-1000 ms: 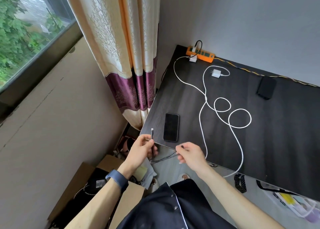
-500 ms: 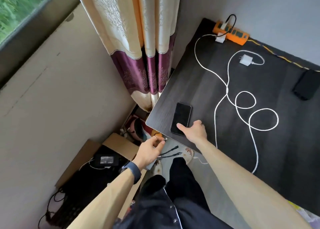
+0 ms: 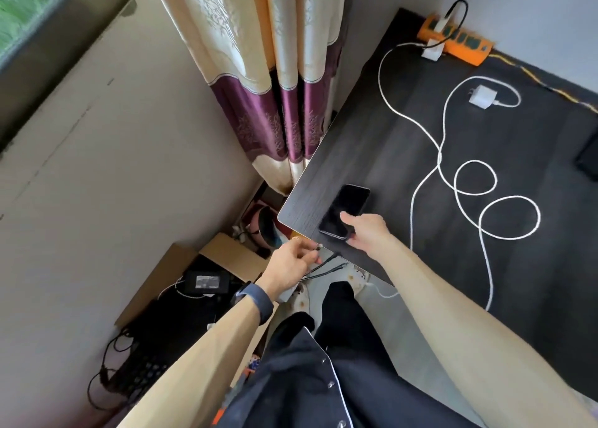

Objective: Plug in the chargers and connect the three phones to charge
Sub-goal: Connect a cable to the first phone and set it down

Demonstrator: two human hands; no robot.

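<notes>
Gripping the phone's (image 3: 344, 210) near end, long axis running away, right hand (image 3: 365, 231); left hand (image 3: 293, 264) pinches cable plug (image 3: 318, 247).

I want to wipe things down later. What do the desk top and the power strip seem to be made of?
The desk top looks like dark wood-grain laminate or veneer, matt: fine streaks run along it and the near edge shows a pale rim. Which of the two, I cannot tell. The power strip looks like moulded orange plastic, smooth with a slight sheen, with dark sockets.
</notes>
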